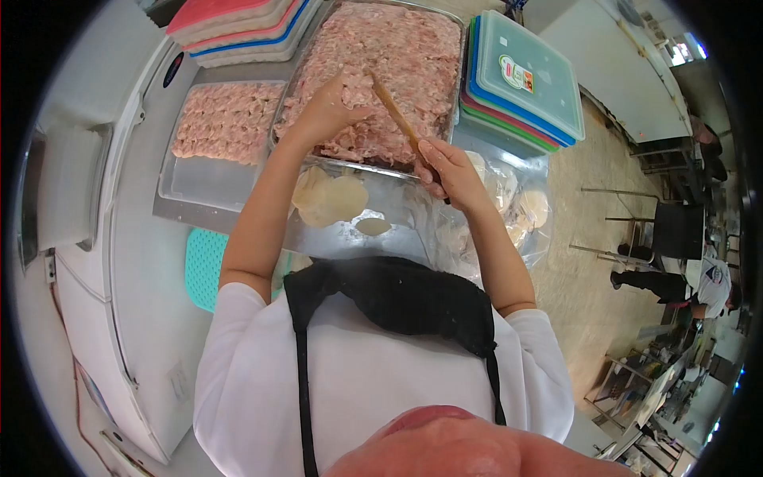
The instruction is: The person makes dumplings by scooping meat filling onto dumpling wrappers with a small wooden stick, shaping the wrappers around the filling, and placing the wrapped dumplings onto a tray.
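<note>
The left hand (326, 111) hangs over the minced meat (397, 40), thumb and fingers parted; whether it holds anything I cannot tell. The right hand (447, 168) grips a wooden spatula (395, 111), hiding much of its handle. The spatula slants over the tray (389, 170), long axis running away and leftward, tip near the left fingers; contact with the meat is unclear.
</note>
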Demonstrator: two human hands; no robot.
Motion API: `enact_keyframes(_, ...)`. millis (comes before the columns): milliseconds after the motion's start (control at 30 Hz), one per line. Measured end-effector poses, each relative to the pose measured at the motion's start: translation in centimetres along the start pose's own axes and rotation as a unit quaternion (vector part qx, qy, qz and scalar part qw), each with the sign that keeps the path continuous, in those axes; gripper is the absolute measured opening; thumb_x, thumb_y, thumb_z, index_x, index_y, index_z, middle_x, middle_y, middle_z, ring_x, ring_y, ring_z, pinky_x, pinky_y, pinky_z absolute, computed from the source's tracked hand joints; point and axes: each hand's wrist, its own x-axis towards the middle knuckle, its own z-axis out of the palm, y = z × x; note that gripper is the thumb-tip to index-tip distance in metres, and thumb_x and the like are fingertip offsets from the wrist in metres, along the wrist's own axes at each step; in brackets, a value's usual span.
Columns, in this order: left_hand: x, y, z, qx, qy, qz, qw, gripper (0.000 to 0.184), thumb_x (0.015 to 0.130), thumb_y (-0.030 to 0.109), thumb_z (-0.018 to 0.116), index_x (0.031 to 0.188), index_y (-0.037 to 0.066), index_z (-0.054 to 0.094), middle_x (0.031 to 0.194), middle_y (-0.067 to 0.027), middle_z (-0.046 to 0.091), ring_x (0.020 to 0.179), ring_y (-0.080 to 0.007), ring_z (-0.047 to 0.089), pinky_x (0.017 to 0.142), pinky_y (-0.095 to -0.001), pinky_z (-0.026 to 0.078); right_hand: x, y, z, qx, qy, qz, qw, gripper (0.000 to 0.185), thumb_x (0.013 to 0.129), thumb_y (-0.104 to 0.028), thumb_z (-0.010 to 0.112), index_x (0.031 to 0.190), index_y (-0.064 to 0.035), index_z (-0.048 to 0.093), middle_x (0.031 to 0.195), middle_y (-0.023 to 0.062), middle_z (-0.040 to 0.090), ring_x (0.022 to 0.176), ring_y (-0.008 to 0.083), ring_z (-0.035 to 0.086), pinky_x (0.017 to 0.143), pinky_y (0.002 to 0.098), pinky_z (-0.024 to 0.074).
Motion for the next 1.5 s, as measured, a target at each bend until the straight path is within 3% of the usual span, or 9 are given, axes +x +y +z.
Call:
enact_keyframes(133,0.3,-0.6,-0.1,-0.123,-0.129,-0.044,0.983,0.043,0.072,0.021,0.077,0.107,0.0,0.062,0.098,-0.0124,0.067,0.088,-0.0227,0.062,0.08,-0.0334,0.049,1.1,1.4,-0.2,-0.389,0.13,-0.345,0.844,0.031,0.097,-0.029,0.051,0.112,-0.0046,0.063,0.066,0.0072,0.056,0.06,0.0157,0.058,0.056,0.0315,0.0462)
enact_keyframes(433,-0.2,1.0,-0.6,0.017,-0.085,-0.116,0.989,0.033,0.078,0.023,0.07,0.102,0.002,0.065,0.095,-0.0128,0.068,0.084,-0.0202,0.063,0.075,-0.0326,0.049,0.1,-3.2,-1.4,-0.554,0.198,-0.286,0.756,0.022,0.09,-0.023,0.054,0.109,-0.0157,0.063,0.087,0.0142,0.062,0.081,0.0349,0.062,0.068,0.0448,0.0495)
enact_keyframes(533,0.5,-3.6,0.2,0.043,-0.131,0.199,0.97,0.024,0.084,0.022,0.064,0.099,0.003,0.065,0.092,-0.01,0.066,0.076,-0.019,0.061,0.068,-0.0329,0.049,3.7,1.1,-3.8,-0.622,0.147,-0.224,0.735,0.024,0.092,-0.024,0.054,0.112,-0.0139,0.063,0.087,0.0132,0.061,0.078,0.0339,0.062,0.066,0.0423,0.049)
enact_keyframes(567,0.2,-4.4,0.1,-0.136,-0.142,0.06,0.979,0.024,0.087,0.024,0.061,0.1,0.003,0.063,0.09,-0.0091,0.065,0.074,-0.0182,0.06,0.065,-0.0321,0.049,3.5,1.5,-4.8,-0.633,0.154,-0.191,0.735,0.024,0.092,-0.024,0.054,0.112,-0.0131,0.063,0.087,0.0132,0.061,0.078,0.0341,0.062,0.066,0.0424,0.0491)
enact_keyframes(633,-0.2,-3.7,-1.0,-0.461,-0.141,-0.217,0.849,0.024,0.091,0.027,0.057,0.101,0.005,0.06,0.085,-0.0073,0.063,0.069,-0.0166,0.058,0.059,-0.0306,0.048,3.1,0.9,-6.1,-0.651,0.167,-0.134,0.729,0.025,0.092,-0.024,0.054,0.112,-0.0116,0.062,0.087,0.0133,0.061,0.078,0.0346,0.061,0.065,0.0425,0.0492)
enact_keyframes(833,-0.4,-2.3,0.3,-0.738,-0.139,-0.247,0.613,0.039,0.097,0.042,0.047,0.111,0.007,0.051,0.085,-0.0093,0.059,0.07,-0.0153,0.057,0.057,-0.029,0.051,1.3,1.1,-2.0,-0.523,0.221,-0.309,0.763,0.024,0.09,-0.015,0.058,0.112,-0.0093,0.062,0.086,0.0135,0.06,0.079,0.0331,0.061,0.064,0.0389,0.0493)
enact_keyframes(933,-0.5,-2.6,1.3,-0.705,-0.137,-0.277,0.638,0.041,0.097,0.043,0.046,0.113,0.005,0.051,0.085,-0.0076,0.059,0.072,-0.0162,0.058,0.058,-0.0305,0.051,2.2,1.1,-1.4,-0.515,0.224,-0.325,0.761,0.026,0.089,-0.017,0.059,0.113,-0.0094,0.061,0.085,0.014,0.059,0.078,0.0344,0.06,0.066,0.0418,0.049)
enact_keyframes(1133,-1.5,0.4,-0.1,-0.214,-0.052,-0.143,0.965,0.041,0.085,0.031,0.07,0.112,0.003,0.058,0.094,-0.0062,0.065,0.082,-0.0129,0.061,0.066,-0.0287,0.051,1.3,-2.7,-2.9,-0.445,0.118,-0.271,0.846,0.026,0.091,-0.019,0.059,0.112,-0.0044,0.063,0.094,0.0157,0.064,0.084,0.0318,0.063,0.073,0.0361,0.0493)
enact_keyframes(1500,-1.1,-2.2,-0.2,-0.044,-0.123,-0.023,0.991,0.043,0.079,0.031,0.073,0.111,0.003,0.064,0.09,-0.0058,0.064,0.07,-0.0096,0.057,0.06,-0.023,0.047,1.5,-5.1,-5.8,-0.577,0.023,-0.199,0.792,0.026,0.091,-0.022,0.058,0.111,-0.0064,0.065,0.093,0.0151,0.065,0.081,0.0308,0.062,0.072,0.0359,0.0488)
